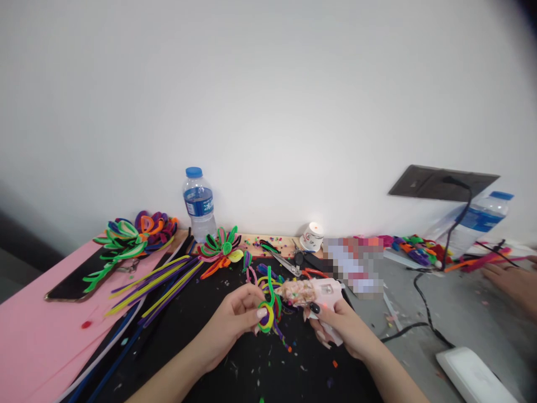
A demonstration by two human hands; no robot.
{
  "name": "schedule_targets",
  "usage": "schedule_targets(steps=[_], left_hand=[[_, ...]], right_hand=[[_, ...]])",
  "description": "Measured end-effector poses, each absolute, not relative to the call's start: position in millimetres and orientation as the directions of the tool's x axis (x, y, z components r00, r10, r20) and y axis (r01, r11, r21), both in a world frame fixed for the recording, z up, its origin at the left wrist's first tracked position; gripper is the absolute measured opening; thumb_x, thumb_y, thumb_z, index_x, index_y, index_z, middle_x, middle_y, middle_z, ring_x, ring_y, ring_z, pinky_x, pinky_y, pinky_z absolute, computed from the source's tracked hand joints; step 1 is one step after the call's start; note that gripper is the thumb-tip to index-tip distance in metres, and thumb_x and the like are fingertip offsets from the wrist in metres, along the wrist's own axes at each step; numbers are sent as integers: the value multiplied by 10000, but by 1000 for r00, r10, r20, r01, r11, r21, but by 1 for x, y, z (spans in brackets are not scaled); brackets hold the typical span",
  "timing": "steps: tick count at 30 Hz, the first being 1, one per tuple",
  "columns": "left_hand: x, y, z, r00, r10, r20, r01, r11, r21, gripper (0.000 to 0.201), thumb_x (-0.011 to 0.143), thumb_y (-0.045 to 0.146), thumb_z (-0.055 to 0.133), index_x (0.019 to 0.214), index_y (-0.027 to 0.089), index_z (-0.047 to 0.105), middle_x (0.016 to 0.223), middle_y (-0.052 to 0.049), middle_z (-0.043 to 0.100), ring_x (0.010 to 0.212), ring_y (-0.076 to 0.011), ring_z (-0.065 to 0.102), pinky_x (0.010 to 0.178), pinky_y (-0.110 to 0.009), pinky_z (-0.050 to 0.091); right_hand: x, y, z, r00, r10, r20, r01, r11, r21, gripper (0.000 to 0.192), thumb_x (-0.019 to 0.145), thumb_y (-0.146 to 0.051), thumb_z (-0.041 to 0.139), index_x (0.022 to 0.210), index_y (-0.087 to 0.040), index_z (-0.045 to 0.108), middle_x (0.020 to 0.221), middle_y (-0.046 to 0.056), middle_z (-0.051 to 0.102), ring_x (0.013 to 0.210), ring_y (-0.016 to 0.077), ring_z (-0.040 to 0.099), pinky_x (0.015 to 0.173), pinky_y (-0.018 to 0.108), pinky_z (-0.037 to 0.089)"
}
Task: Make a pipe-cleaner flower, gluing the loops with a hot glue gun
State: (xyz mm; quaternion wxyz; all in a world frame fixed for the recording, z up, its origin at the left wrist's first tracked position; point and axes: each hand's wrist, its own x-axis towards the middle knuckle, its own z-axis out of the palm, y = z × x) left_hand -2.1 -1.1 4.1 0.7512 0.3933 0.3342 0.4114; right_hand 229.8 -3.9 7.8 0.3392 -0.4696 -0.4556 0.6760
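My left hand point(235, 316) pinches a small bundle of looped pipe cleaners point(268, 310), green, yellow and purple, above the black mat point(251, 369). My right hand point(342, 327) grips a pink glue gun point(319, 294) whose nozzle points left at the bundle and touches or nearly touches it. Both hands are near the front middle of the table.
Loose pipe cleaners point(155, 282), two finished pipe-cleaner flowers point(138, 232) point(220, 246), a phone point(78, 282), a water bottle point(200, 204), scissors point(289, 264) and a tape roll point(312, 235) lie behind. Another person's hand point(509, 280) rests at the right near a second bottle point(482, 221) and a black cable point(423, 313).
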Motion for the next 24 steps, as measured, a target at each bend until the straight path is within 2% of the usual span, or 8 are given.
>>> schedule_targets(steps=[24], left_hand=[[-2,-2,2,473,867,-159,-344,348,872,187,709,248,696,798,175,549,642,33,529,574,-82,448,516,-205,316]], right_hand=[[229,-3,8,-322,896,-305,-35,-333,-942,426,665,-551,642,718,-147,517,423,-78,439,332,38,317,338,190,297]])
